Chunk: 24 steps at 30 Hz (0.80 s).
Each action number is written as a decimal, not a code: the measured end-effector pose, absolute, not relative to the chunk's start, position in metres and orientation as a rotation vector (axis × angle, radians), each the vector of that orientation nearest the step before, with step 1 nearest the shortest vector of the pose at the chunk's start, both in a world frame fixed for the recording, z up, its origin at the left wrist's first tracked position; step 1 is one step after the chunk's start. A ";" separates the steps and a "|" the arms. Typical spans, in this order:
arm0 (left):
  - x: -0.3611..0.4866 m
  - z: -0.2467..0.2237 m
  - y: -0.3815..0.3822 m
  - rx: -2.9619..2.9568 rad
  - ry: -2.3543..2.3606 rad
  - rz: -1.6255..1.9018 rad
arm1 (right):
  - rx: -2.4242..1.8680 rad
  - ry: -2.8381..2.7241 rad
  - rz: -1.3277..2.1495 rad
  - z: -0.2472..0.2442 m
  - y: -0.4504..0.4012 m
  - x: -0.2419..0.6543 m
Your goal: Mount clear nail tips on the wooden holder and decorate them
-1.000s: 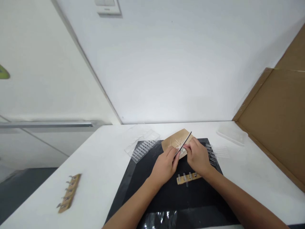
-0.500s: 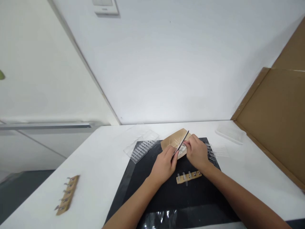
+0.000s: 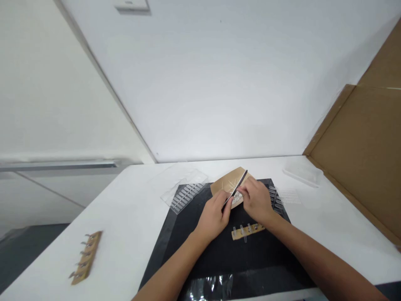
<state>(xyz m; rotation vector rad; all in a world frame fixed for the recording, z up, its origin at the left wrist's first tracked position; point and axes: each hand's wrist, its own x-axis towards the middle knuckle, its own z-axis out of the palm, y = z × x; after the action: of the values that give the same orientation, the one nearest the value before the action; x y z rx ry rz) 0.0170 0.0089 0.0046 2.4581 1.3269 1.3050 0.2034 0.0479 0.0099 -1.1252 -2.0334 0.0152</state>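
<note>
Apparently filing, just below and right of frame centre: gripping nail file in closed left hand, pinching something indistinct in right hand; next, probably needing light, even strokes.

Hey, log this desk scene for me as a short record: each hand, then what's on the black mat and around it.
Left hand: gripping narrow dark strip
Right hand: fingertips at the strip; anything pinched is too small to tell
Beyond hands: brown sheet bearing clear pieces
On black mat: wooden bar with clear pieces
Mat's far left corner: clear tray
Table, left: another wooden bar
Table, far right: clear container
</note>
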 end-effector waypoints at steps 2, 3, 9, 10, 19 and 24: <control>0.017 0.004 0.009 2.454 1.339 1.327 | -1.133 -2.020 0.009 0.011 0.048 0.203; 0.017 0.004 0.010 2.458 1.342 1.330 | -1.116 -2.042 0.015 0.011 0.048 0.203; 0.017 0.005 0.010 2.464 1.335 1.356 | -1.101 -2.049 -0.011 0.013 0.048 0.201; 0.017 0.005 0.010 2.463 1.333 1.360 | -1.093 -2.055 -0.011 0.013 0.048 0.201; 0.018 0.004 0.009 2.467 1.323 1.366 | -1.036 -2.099 -0.020 0.013 0.049 0.201; 0.017 0.005 0.010 2.446 1.366 1.367 | -1.066 -2.056 -0.022 0.012 0.046 0.197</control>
<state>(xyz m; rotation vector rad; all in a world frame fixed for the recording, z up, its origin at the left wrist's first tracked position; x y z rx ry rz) 0.0165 0.0102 0.0048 2.4459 1.3665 1.3668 0.1969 0.0457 0.0124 -1.0655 -2.0556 -0.0219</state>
